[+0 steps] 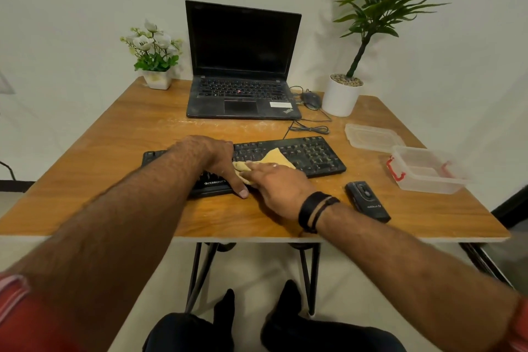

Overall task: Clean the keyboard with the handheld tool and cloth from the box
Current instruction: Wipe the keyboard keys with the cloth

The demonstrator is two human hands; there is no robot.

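Head view: a black Zebronics keyboard (pixel 308 154) lies across the middle of a wooden table (pixel 114 174), its cable running back toward an open ThinkPad laptop (pixel 243 66) with a dark screen. The left hand (pixel 213 157) lies palm down over the left half of the keyboard, fingers spread and loosely curled, thumb reaching to the keyboard's near edge; it grips nothing visible. The right hand (pixel 278 186) rests flat and open, its fingers pressing down on a yellow cloth (pixel 275 158) that lies bunched on the keys at mid-keyboard, just beside the left thumb. The wrist of that hand wears dark bands.

To the right of the keyboard, near the table's front edge, lies a black handheld tool (pixel 367 201), apart from both hands and touching neither keyboard nor box.

Further right stands a clear plastic box (pixel 425 171) with red clasps; it is open, and nothing can be made out inside it through its walls. Its clear lid (pixel 371 137) lies flat on the table just behind it.

At the back, a wired mouse (pixel 312 100) sits between the laptop and a white pot holding a tall green plant (pixel 371 8); a small pot of white flowers (pixel 154 51) stands at the back left corner.
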